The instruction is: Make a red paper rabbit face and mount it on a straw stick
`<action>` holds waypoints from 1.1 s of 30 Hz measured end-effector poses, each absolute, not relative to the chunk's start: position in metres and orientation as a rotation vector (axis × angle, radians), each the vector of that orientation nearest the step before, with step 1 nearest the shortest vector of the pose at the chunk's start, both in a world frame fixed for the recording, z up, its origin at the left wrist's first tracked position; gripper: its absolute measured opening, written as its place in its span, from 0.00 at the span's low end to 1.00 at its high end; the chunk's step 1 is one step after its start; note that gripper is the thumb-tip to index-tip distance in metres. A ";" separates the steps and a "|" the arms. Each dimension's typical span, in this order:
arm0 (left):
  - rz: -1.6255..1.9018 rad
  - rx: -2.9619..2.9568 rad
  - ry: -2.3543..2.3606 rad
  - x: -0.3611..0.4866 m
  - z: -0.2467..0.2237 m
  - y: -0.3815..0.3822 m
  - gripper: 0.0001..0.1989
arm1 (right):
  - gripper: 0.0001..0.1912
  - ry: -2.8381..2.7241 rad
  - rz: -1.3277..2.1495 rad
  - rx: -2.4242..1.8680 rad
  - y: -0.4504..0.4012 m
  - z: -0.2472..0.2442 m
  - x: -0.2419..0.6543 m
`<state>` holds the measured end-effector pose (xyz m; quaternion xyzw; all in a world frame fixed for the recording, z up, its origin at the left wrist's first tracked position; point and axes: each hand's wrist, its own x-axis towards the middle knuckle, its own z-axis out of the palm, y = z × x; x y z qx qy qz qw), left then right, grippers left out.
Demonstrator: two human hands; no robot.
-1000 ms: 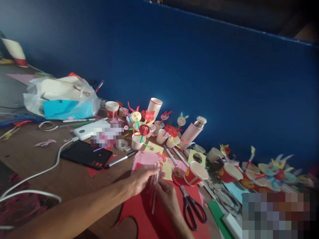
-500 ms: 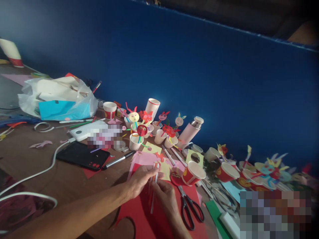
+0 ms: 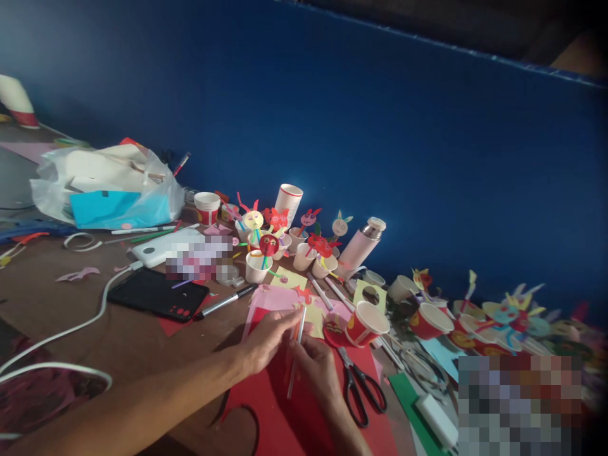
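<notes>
My left hand (image 3: 270,339) is closed, its thumb and fingers pinching the upper part of a thin, pale, shiny straw-like stick (image 3: 302,324). Below it, my right hand (image 3: 316,364) grips the same stick, whose lower end points down past the fingers. An orange-red streak shows beside the stick between the hands; what it is I cannot make out. Under both hands lies red paper (image 3: 280,418). Just beyond the fingertips is a small red paper cutout (image 3: 303,294) over pink and yellow paper. To the right of my right hand rest black-handled scissors (image 3: 363,386).
A red paper cup (image 3: 367,324) stands right of the hands. Several decorated cups and a pink flask (image 3: 361,248) stand behind. A marker (image 3: 228,301), a black phone (image 3: 159,296) and a white cable (image 3: 102,307) lie left. A plastic bag (image 3: 109,187) sits farther left.
The view has shifted slightly. Both hands keep hold of the stick, which now stands a little more tilted, with its top leaning right.
</notes>
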<state>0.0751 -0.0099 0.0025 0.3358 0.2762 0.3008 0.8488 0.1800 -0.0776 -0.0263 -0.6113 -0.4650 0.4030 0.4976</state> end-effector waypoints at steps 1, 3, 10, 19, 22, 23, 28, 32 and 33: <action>0.644 0.700 0.580 0.074 0.004 -0.009 0.17 | 0.16 -1.118 0.979 -1.483 -0.078 -0.026 0.181; 0.668 0.734 0.578 0.072 0.003 -0.006 0.15 | 0.16 -1.108 0.981 -1.483 -0.078 -0.025 0.183; 0.652 1.010 0.639 0.071 -0.003 0.001 0.12 | 0.16 -1.127 0.954 -1.507 -0.080 -0.023 0.184; 0.682 0.985 0.633 0.072 -0.004 0.001 0.10 | 0.16 -1.139 0.954 -1.515 -0.080 -0.023 0.184; 0.693 0.957 0.621 0.073 -0.008 0.000 0.10 | 0.16 -1.139 0.957 -1.511 -0.079 -0.024 0.185; 0.694 0.950 0.613 0.073 -0.009 0.000 0.10 | 0.16 -1.142 0.951 -1.515 -0.079 -0.024 0.185; 0.685 0.924 0.598 0.074 -0.011 0.000 0.10 | 0.16 -1.155 0.944 -1.518 -0.080 -0.022 0.185; 0.705 0.925 0.621 0.074 -0.008 0.000 0.11 | 0.16 -1.142 0.951 -1.513 -0.079 -0.024 0.185; 0.708 0.926 0.630 0.074 -0.007 0.000 0.12 | 0.16 -1.139 0.947 -1.516 -0.079 -0.024 0.186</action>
